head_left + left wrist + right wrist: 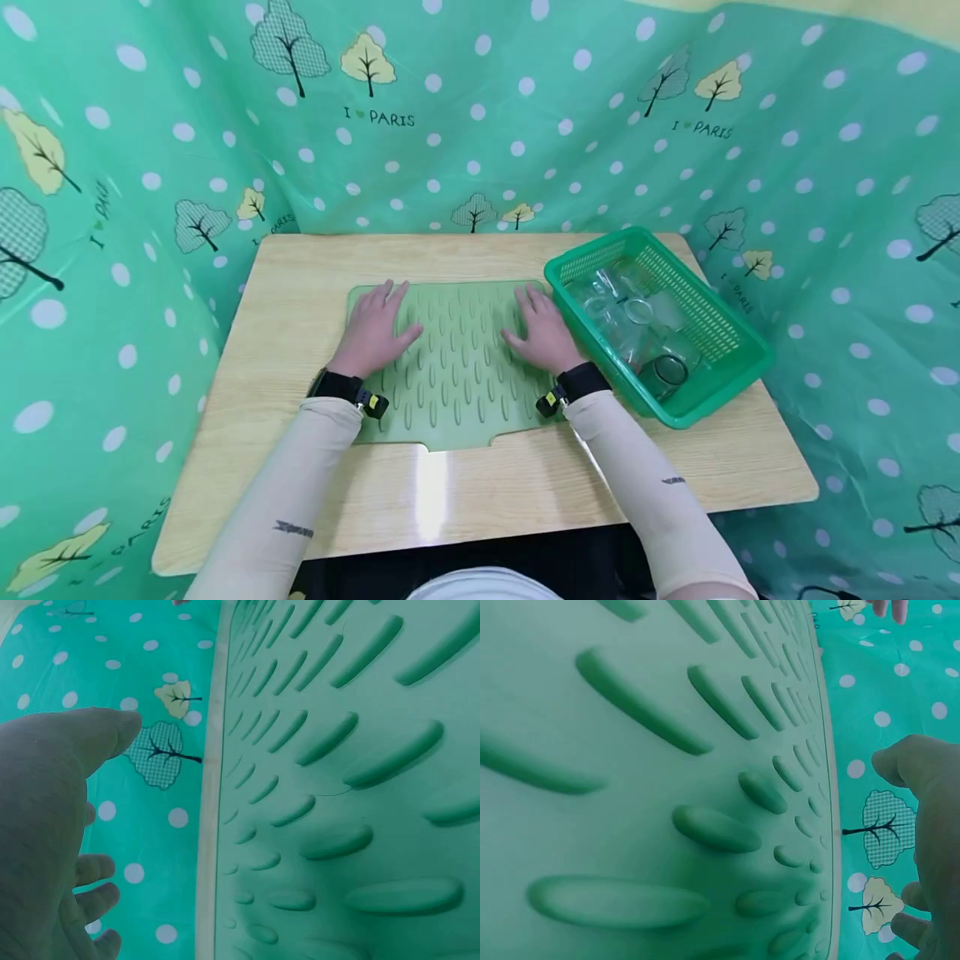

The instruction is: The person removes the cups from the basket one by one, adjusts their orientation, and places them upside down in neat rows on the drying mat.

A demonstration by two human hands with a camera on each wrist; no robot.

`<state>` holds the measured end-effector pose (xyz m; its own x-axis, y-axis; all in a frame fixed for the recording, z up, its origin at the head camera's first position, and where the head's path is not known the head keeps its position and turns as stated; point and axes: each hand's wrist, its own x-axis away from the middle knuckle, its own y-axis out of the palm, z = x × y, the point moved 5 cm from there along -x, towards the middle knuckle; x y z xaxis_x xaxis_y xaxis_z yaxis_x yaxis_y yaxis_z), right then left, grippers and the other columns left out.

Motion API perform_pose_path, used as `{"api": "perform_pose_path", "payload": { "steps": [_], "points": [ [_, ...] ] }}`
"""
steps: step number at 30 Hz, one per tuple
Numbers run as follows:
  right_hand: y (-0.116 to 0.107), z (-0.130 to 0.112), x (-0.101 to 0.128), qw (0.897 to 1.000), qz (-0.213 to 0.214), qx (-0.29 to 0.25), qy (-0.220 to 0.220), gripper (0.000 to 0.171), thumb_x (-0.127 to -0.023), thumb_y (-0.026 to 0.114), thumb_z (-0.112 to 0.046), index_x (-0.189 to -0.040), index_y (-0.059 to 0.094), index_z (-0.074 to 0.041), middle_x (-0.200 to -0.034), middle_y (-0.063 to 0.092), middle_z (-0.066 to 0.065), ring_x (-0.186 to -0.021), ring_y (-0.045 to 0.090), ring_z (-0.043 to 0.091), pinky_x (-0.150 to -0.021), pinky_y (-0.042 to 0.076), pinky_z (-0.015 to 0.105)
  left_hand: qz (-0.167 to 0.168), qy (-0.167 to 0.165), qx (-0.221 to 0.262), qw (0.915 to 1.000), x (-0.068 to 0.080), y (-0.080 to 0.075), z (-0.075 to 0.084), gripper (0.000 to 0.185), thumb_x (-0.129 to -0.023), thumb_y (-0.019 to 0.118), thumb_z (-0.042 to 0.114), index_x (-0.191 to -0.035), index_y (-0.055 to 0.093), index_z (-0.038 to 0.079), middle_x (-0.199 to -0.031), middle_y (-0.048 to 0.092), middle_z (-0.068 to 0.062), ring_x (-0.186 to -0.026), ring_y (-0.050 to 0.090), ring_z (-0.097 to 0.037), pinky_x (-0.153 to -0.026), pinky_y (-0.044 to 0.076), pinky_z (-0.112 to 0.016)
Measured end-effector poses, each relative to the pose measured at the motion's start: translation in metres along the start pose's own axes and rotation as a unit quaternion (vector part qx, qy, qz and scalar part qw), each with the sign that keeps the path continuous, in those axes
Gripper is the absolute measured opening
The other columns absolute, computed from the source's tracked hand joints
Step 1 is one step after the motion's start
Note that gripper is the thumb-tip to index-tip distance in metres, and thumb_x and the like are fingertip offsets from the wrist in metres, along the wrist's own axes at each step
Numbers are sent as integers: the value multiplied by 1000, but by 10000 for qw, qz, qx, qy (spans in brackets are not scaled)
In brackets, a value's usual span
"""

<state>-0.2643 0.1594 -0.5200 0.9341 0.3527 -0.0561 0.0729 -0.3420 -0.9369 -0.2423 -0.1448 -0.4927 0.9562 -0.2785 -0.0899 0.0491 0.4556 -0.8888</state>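
Note:
A light green draining mat (450,417) with rows of raised oblong ridges lies flat on the table. My left hand (375,329) is at its left side, fingers straight and pointing away, thumb spread inward. At the right side, my right hand (545,331) lies in much the same way, near the basket. Neither hand holds anything. Whether the palms press on the mat or hover just over it, I cannot tell. The wrist views show the ridges of the mat close up, with my left thumb (105,735) and right thumb (900,761) held apart from the fingers.
To the right stands a green plastic basket (720,333), set at a slant, holding several clear glass vessels (637,312). One vessel has a dark rim (670,369). Beneath everything is a pale wooden table (292,292), with a green patterned curtain (510,125) around it.

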Motion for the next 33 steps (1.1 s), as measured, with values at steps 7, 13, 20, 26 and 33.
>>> {"api": "perform_pose_path", "payload": {
  "steps": [7, 13, 20, 26, 33],
  "points": [
    [12, 2, 9, 9997, -132, 202, 71, 89, -99, 61, -52, -164, 23, -6, -169, 21, 22, -154, 24, 42, -127, 19, 55, -25, -111, 39, 9999, 13, 12, -3, 83, -101, 60, 49, -164, 26, 8, -167, 20, -27, -155, 18, -44, -127, 12, -60],
    [14, 0, 16, 9997, -180, 116, 117, 88, -99, 63, -52, -164, 25, -6, -168, 23, 22, -153, 26, 43, -126, 23, 57, -52, -168, -19, 9998, 19, 16, -3, 81, -98, 67, 43, -161, 33, 5, -164, 26, -30, -152, 21, -49, -126, 13, -63],
    [18, 2, 20, 9979, -504, -7, 414, 87, -97, 65, -55, -162, 32, -8, -163, 35, 22, -149, 34, 43, -118, 35, 60, -303, -441, -201, 9984, 23, 25, -11, 79, -92, 73, 50, -152, 49, 3, -157, 39, -31, -146, 33, -50, -121, 24, -66],
    [24, 5, 24, 9973, -509, 213, 491, 82, -98, 62, -56, -157, 41, -5, -159, 41, 23, -147, 38, 43, -118, 38, 57, -244, -596, -204, 9977, 28, 32, -17, 75, -93, 72, 49, -148, 53, 1, -150, 46, -31, -139, 41, -51, -117, 31, -67],
    [10, -3, 22, 9987, -14, -58, 503, 74, -100, 62, -49, -157, 43, -6, -159, 42, 20, -146, 39, 39, -119, 38, 56, 293, -345, 121, 9989, 24, 9, -6, 72, -97, 69, 41, -154, 45, 4, -154, 42, -29, -144, 36, -47, -120, 27, -64]
  ]
}}
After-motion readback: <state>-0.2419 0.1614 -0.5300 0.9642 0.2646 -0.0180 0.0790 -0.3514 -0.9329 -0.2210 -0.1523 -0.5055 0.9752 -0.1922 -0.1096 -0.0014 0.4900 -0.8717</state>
